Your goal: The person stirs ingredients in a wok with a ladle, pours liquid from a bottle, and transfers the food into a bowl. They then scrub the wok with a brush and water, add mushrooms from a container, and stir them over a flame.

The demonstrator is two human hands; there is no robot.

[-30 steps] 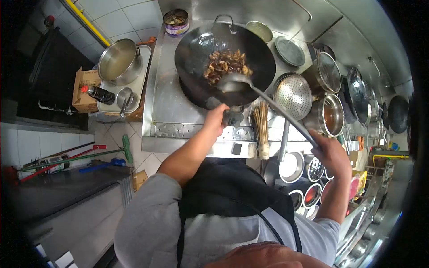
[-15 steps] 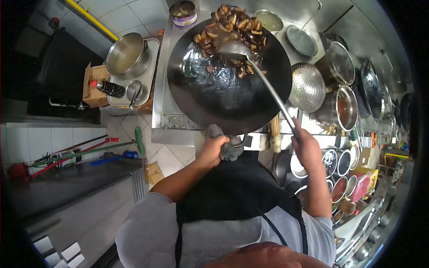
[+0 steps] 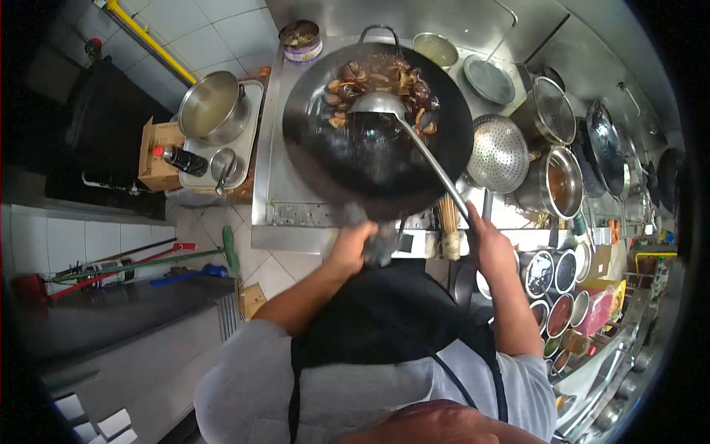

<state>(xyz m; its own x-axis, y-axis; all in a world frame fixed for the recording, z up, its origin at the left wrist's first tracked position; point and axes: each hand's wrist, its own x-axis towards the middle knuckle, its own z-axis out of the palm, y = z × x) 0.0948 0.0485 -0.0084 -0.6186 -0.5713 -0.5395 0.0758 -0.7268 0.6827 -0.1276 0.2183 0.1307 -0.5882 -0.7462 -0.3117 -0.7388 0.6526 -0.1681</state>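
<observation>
A large black wok [image 3: 318,166] sits on the stove in front of me, with glossy brown, sliced food [image 3: 414,85], perhaps mushrooms, gathered in its far half. My left hand [image 3: 350,250] is closed around a grey cloth [image 3: 379,248] at the wok's near handle; the cloth is smeared by motion and covers most of that handle. In my right hand [image 3: 488,244] is the long handle of a metal ladle [image 3: 436,164]. The ladle's bowl is turned down against the near side of the food. The wok's far loop handle rises at the back.
Right of the wok stand a perforated strainer [image 3: 499,155], a pot of reddish-brown liquid [image 3: 563,185] and several seasoning containers. A bamboo brush [image 3: 449,226] is near my right hand. On the left, a tray [image 3: 251,118] holds a steel pot [image 3: 211,111] and a dark bottle [image 3: 183,159].
The food has dropped from the wok's far rim and slid back toward its middle. The wok's far handle now shows. The ladle and my right hand have shifted slightly left.
</observation>
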